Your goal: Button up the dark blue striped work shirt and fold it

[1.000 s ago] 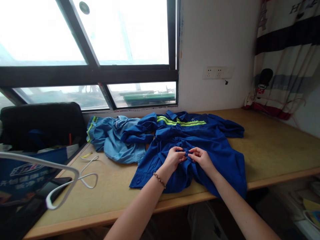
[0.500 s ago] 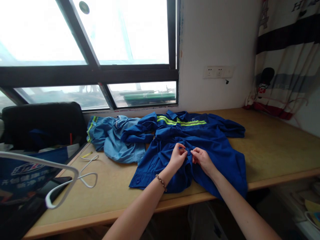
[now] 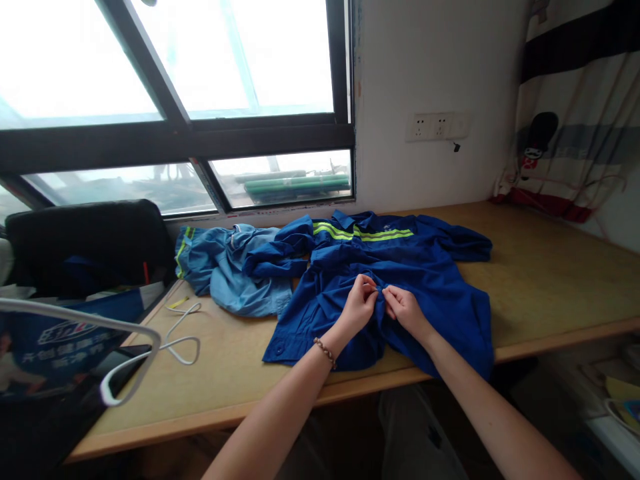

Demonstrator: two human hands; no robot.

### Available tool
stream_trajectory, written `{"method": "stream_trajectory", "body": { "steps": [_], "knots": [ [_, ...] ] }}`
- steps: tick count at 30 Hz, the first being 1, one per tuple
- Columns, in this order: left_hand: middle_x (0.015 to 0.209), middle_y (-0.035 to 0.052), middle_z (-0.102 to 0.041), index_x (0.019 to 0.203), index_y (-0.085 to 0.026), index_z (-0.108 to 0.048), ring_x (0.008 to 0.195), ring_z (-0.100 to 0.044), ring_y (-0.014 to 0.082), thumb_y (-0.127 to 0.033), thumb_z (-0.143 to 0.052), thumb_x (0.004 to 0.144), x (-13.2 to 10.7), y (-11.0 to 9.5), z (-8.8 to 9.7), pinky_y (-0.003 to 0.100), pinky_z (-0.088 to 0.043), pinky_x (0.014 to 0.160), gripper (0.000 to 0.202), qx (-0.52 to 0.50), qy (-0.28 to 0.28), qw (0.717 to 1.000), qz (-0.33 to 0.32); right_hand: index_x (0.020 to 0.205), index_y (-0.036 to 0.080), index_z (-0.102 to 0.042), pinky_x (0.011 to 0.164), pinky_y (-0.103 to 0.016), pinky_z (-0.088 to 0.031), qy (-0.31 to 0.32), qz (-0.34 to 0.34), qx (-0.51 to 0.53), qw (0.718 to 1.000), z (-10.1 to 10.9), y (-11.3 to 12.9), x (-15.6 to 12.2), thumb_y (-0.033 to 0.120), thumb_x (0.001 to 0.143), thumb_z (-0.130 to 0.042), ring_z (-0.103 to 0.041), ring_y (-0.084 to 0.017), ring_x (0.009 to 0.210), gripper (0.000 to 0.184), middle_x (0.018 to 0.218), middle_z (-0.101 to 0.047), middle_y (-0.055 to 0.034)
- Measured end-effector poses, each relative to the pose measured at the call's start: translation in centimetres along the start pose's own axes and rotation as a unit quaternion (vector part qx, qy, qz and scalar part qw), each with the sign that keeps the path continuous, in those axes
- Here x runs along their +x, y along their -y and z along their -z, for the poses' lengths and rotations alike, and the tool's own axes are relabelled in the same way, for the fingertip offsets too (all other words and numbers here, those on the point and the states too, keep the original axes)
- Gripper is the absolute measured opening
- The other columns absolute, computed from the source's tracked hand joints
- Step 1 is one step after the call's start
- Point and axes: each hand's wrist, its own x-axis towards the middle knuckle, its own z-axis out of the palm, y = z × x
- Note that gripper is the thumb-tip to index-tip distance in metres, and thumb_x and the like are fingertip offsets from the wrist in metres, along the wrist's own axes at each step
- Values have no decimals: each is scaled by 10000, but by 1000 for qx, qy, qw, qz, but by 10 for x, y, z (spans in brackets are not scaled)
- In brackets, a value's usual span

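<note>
A dark blue work jacket (image 3: 440, 293) with yellow-green reflective stripes across its chest lies spread on the table, collar toward the window. My left hand (image 3: 360, 300) pinches the cloth along its front opening, near the lower middle. Close beside it, my right hand (image 3: 403, 308) grips the facing edge, fingertips pressed together. The fingers hide whatever small part of the front they hold. A lighter blue garment (image 3: 240, 287), crumpled and edged with a similar stripe, lies left of the jacket, partly under its sleeve.
The wooden table (image 3: 540, 300) has its front edge below my forearms. A white cable (image 3: 173, 347) loops over its left side. At far left stand a black padded object (image 3: 90, 240) and a printed blue bag (image 3: 55, 347). Behind are a window and a wall socket (image 3: 437, 127).
Both hands stay at the jacket's front and have drawn slightly closer together, still pinching the cloth. The camera view has shifted a little; the garments lie as before.
</note>
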Motion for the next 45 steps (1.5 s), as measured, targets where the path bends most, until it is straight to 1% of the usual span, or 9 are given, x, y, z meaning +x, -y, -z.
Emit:
{"method": "stream_trajectory", "body": {
  "steps": [7, 14, 23, 29, 33, 36, 38, 41, 45],
  "knots": [
    [702, -20, -475, 857, -183, -400, 612, -470, 75, -256, -489, 793, -2, -8, -1, 184, -360, 553, 131, -1, 31, 999, -22, 567, 181, -441, 355, -201, -194, 56, -116, 270, 954, 4, -3, 4, 364, 753, -516, -241, -49, 293, 272, 311, -315, 90],
    [675, -36, -449, 851, -185, -382, 606, -471, 71, -260, -507, 789, -3, -12, -6, 187, -378, 570, 158, -52, 91, 994, -16, 475, 179, -424, 347, -207, -201, -53, -84, 258, 961, 6, -6, 4, 339, 737, -543, -288, -53, 289, 329, 296, -361, 67],
    [657, -28, -510, 846, -185, -391, 589, -506, 82, -289, -545, 760, 2, -3, 0, 195, -390, 554, 204, -50, 62, 997, 12, 604, 184, -475, 356, -204, -166, 34, -112, 313, 942, 11, -6, 8, 419, 746, -543, -216, -47, 319, 283, 338, -302, 89],
    [566, -34, -517, 857, -171, -445, 527, -522, 102, -325, -496, 777, 10, 7, 10, 223, -419, 539, 181, 0, 49, 998, 26, 589, 183, -461, 360, -199, -181, -15, -106, 283, 953, 15, -12, 13, 505, 759, -483, -276, -58, 332, 364, 363, -323, 72],
    [657, 14, -581, 876, -168, -494, 619, -567, 140, -304, -450, 793, 2, -4, 31, 276, -457, 617, 165, 164, 27, 986, 12, 583, 188, -467, 378, -213, -245, -75, -86, 123, 986, 25, -3, -5, 508, 784, -438, -348, -85, 367, 379, 398, -384, 44],
    [947, 83, -601, 976, -188, -535, 916, -556, 203, -334, -489, 772, -32, -23, 64, 355, -427, 809, 255, 344, 39, 938, -29, 668, 195, -543, 546, -275, -405, -60, -25, -118, 991, 38, 11, -48, 462, 801, -433, -523, -154, 564, 317, 581, -563, -22],
    [1223, 115, -469, 1125, -218, -491, 1158, -392, 271, -394, -603, 677, -66, -32, 93, 434, -326, 936, 495, 450, 44, 891, -38, 901, 227, -585, 773, -354, -414, -14, 40, -271, 962, 50, 16, -85, 433, 756, -511, -542, -230, 878, 263, 905, -621, -59],
    [1373, 136, -282, 1249, -236, -398, 1263, -193, 346, -470, -688, 549, -119, -35, 136, 530, -227, 972, 793, 539, 49, 840, 36, 1217, 287, -442, 956, -498, -259, 25, 90, -459, 883, 75, 7, -134, 389, 639, -615, -338, -329, 1170, 612, 1254, -463, -41],
    [1282, 92, -441, 1171, -260, -497, 1208, -340, 291, -476, -580, 679, -159, -34, 167, 495, -228, 998, 544, 533, 77, 840, 65, 1224, 328, -447, 981, -494, -267, 6, 90, -507, 857, 127, -22, -168, 128, 674, -420, -346, -278, 1197, 586, 1272, -445, 27]
  ]
}}
